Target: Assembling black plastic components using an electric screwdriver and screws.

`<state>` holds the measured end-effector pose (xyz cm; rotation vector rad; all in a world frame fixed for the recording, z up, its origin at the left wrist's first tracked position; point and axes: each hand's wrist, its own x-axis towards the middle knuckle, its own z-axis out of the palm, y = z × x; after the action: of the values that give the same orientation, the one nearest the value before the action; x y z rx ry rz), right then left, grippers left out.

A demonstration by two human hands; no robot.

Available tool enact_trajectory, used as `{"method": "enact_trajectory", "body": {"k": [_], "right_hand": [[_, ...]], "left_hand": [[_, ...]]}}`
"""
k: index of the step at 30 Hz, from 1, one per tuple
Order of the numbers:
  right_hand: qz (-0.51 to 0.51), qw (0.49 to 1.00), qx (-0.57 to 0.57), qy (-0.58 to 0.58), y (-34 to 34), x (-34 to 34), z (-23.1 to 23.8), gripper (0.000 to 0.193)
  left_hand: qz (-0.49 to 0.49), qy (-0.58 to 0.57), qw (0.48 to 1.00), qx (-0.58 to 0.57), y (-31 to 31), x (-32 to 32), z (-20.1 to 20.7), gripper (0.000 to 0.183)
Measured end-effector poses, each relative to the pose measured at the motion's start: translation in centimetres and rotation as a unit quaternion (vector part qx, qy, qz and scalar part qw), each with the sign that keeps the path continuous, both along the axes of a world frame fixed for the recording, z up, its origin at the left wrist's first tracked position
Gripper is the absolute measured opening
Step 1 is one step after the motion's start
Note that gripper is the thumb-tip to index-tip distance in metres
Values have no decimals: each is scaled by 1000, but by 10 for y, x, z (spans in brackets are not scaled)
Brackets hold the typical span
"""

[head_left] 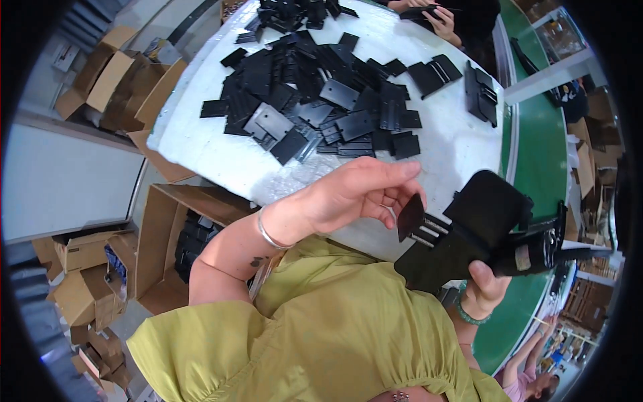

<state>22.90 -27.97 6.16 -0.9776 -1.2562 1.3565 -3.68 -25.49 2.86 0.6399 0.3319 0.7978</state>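
My right hand, with a green bead bracelet on its wrist, is closed round the lower edge of a black plastic bracket. Its thumb lies on the near face. The bracket has a wide flat panel and bright metal rods leading to a small dark end plate. Beside that end plate is my left hand, its thumb stretched out and its other fingers loosely curled. Those fingertips reach the plate's upper edge and are partly hidden. A black cylinder with a label sits just right of the bracket.
A heap of black plastic parts covers much of the white table. Two folded black brackets lie at its right. A person's hands work across the table. Open cardboard boxes stand at left; a green surface runs along the right.
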Motion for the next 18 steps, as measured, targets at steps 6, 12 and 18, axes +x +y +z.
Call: {"method": "enact_trajectory", "body": {"k": [6, 12, 18], "right_hand": [[-78, 993, 11, 90, 8, -3, 1, 74], [85, 996, -31, 11, 24, -64, 8, 70], [-83, 996, 27, 15, 39, -27, 1, 45]], "left_hand": [[299, 183, 934, 70, -17, -34, 12, 42], [394, 215, 892, 58, -44, -46, -4, 22], [659, 439, 610, 6, -67, -273, -68, 26]]}}
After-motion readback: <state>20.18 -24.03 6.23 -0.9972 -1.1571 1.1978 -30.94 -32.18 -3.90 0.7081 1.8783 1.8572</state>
